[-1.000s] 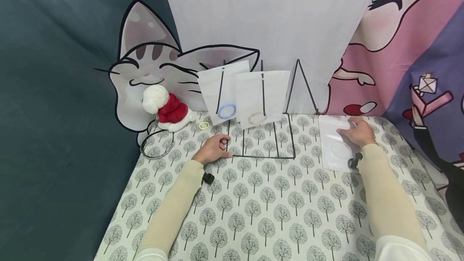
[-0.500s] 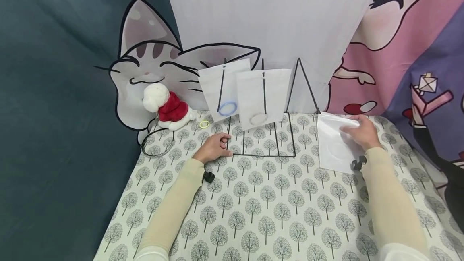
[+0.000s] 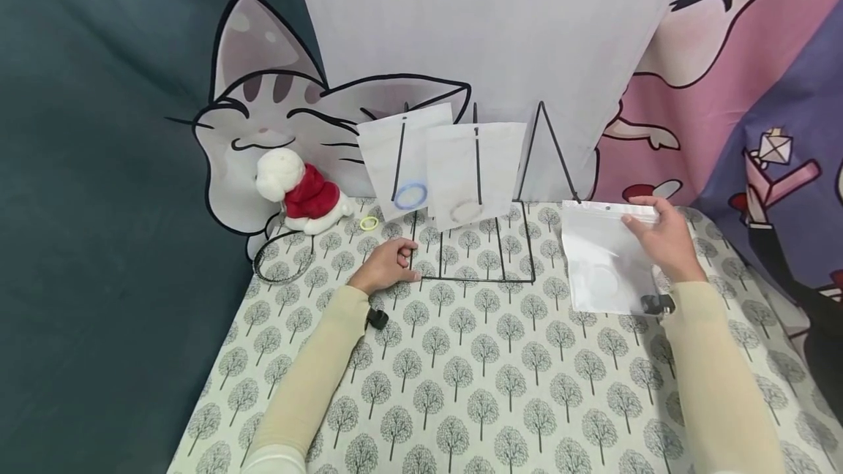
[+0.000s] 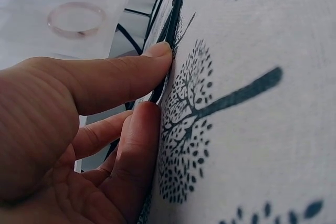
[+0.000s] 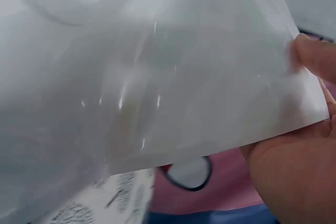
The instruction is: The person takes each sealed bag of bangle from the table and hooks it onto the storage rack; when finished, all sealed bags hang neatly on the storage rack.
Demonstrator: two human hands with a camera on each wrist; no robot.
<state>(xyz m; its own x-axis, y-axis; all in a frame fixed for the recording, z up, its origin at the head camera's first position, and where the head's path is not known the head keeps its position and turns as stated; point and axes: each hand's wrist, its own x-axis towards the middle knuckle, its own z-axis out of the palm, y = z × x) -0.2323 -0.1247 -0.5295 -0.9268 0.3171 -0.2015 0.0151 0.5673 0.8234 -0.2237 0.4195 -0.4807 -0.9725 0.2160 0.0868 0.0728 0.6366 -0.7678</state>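
My right hand [image 3: 665,240] pinches the upper right edge of a white translucent zip bag [image 3: 593,269]. The bag hangs upright, a small hole in its top strip and a pale bangle [image 5: 44,11] showing inside. At the rack's front left corner, my left hand [image 3: 387,267] grips the black wire display rack [image 3: 477,281], thumb and fingers around its base wire in the left wrist view. Two white bags hang on its hooks: the left bag [image 3: 385,159] with a blue bangle, the right bag [image 3: 451,174] with a pinkish one. A third rack hook [image 3: 558,156] carries nothing.
Left of the rack sits a white plush toy [image 3: 312,192] in red. Near it lie a yellow ring [image 3: 369,224] and a dark hoop [image 3: 283,281]. Tree-print cloth [image 3: 474,386] covers the table. A printed curtain [image 3: 500,20] stands close behind the rack.
My right hand has raised the bag from lying flat on the table to hanging upright and brought it slightly left. My left hand has kept its grip on the rack.
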